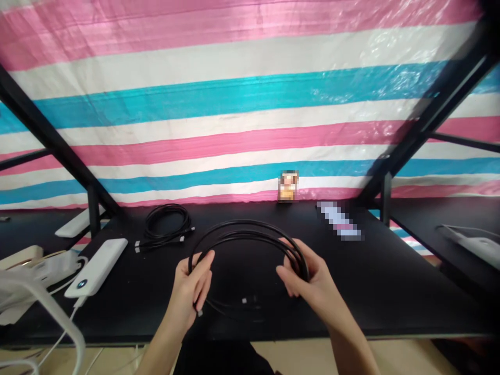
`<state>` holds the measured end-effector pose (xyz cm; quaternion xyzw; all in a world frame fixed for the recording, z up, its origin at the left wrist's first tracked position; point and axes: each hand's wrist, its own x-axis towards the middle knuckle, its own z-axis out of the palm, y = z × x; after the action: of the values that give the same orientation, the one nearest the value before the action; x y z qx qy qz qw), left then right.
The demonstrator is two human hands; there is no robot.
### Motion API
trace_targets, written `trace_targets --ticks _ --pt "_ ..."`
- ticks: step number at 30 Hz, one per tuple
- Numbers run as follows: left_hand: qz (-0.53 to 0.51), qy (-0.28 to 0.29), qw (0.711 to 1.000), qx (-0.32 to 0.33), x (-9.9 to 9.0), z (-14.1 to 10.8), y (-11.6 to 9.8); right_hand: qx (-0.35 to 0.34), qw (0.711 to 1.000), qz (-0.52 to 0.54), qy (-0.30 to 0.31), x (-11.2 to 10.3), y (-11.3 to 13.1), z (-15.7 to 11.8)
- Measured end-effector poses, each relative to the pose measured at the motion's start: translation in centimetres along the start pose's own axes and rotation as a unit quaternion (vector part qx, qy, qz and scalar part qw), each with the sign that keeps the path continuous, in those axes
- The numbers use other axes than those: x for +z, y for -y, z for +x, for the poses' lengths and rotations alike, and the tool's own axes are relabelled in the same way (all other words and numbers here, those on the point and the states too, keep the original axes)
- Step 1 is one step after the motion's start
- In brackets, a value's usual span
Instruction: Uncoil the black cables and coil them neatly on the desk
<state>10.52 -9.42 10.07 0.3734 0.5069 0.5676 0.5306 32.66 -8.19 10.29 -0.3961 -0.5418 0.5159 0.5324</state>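
Note:
Several loops of a black cable (250, 224) arch between my two hands above the black table. My left hand (195, 284) pinches the left side of the coil, thumb against fingers, and a plug end pokes out below it. On the right side, my right hand (307, 268) is wrapped round the bundled loops. Below the arch, near the table's front, a loose cable end (245, 300) with a light plug tip shows, slightly blurred. Behind my left hand lies a second coiled black cable (167, 221), its light plug ends together at its lower left and right.
A white power bank (97, 267) with a cord lies at the left, beside white chargers and cords (58, 268). A white curved tube (64, 312) crosses the lower left. Pixelated items (288, 186) stand and lie at the back. Black frame bars (425, 125) slope at both sides; a striped sheet (234, 104) hangs behind.

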Motion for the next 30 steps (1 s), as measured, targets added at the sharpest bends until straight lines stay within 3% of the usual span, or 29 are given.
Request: trace_targets --ticks 6,11,15,19,23,27,30 --pt "0.117 0.086 0.988 -0.055 -0.7 0.1 -1.6 0.002 0.995 -0.097 0.032 -0.3 1.7 -0.4" --pt "0.253 0.166 0.953 -0.008 0.3 -0.7 -3.2 -0.040 0.986 -0.150 0.052 1.5 2.6 -0.9" --pt "0.239 0.228 0.944 -0.002 1.8 -1.9 -4.9 -0.057 0.978 -0.186 0.077 2.8 3.3 -0.7" --pt "0.147 0.146 0.978 -0.037 2.6 -2.5 -5.6 -0.046 0.982 -0.170 0.070 3.5 4.3 -0.4" --pt "0.049 0.080 0.994 -0.052 2.4 -2.3 -4.8 -0.002 0.986 -0.149 0.071 2.9 3.8 0.0" --pt "-0.047 0.017 0.999 0.005 2.1 -1.4 -3.0 0.033 0.999 -0.006 0.014 1.5 1.5 0.5" --pt "-0.044 -0.043 0.996 0.070 2.5 -0.6 -1.2 -0.002 0.995 0.078 -0.057 1.5 0.3 0.6"
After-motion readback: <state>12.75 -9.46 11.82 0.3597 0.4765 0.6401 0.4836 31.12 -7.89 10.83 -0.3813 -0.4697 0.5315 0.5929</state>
